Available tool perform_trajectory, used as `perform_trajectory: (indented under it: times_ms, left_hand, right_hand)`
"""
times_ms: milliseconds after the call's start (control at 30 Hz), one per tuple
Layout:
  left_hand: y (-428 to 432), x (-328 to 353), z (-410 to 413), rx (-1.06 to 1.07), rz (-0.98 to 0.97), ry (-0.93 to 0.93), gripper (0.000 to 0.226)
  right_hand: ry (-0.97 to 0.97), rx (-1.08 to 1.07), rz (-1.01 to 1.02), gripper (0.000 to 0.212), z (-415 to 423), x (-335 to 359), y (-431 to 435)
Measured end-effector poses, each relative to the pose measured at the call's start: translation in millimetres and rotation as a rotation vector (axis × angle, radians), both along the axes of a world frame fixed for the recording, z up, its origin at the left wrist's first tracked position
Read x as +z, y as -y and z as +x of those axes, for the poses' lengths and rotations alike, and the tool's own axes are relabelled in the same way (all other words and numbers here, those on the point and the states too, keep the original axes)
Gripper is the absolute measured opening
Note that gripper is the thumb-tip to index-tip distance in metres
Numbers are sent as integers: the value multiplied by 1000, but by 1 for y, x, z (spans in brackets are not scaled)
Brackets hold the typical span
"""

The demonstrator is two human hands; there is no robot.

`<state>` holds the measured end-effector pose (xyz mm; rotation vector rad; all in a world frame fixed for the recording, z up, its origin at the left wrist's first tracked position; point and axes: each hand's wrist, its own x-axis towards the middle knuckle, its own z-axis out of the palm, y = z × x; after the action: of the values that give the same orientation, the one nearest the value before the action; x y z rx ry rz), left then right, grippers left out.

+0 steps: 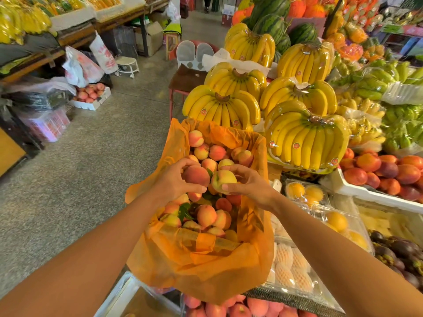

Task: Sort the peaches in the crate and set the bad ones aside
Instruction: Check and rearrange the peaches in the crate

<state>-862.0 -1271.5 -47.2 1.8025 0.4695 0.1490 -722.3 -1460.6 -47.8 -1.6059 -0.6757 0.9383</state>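
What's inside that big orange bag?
The bag holds lots of peaches and a few green leaves. Just above the pile, the left hand holds a reddish peach and the right hand a yellowish peach. Anything under the top peaches is hidden.

head cam | worn high | faces forward-down | near, over crate (201, 266) | wide-angle

A fruit market stall: stacked bananas (304, 136), watermelons (270, 10), crates of peaches (90, 92) along the aisle
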Motion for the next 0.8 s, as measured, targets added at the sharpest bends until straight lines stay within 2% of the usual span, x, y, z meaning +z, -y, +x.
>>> perform_trajectory:
  times_ms: [133,233,400,467,567,633,733,800]
  left_hand:
    - [-1,2,-9,-70,-117,25,61]
    - [0,3,-13,-119,-167,58,66]
    - [-2,-4,-12,8,-354,30,77]
    - [-3,-5,-12,6,-467,37,73]
    - [1,-1,-9,-23,-688,137,49]
    - [4,2,-4,5,-754,182,38]
    - [8,6,5,92,-841,202,52]
    - [9,9,7,171,-979,237,57]
  right_hand:
    - [-82,4,15,55,-1,0,3]
    - [-57,-26,32,54,-4,1,2]
    - [3,-60,82,55,-8,9,0]
    - [0,-55,77,54,-7,13,0]
    - [-85,-62,115,52,-8,18,-1]
    - [-160,-79,150,53,-10,23,-2]
    - [-312,-89,216,57,-12,30,-4]
    - [-455,-117,263,47,-13,34,-4]
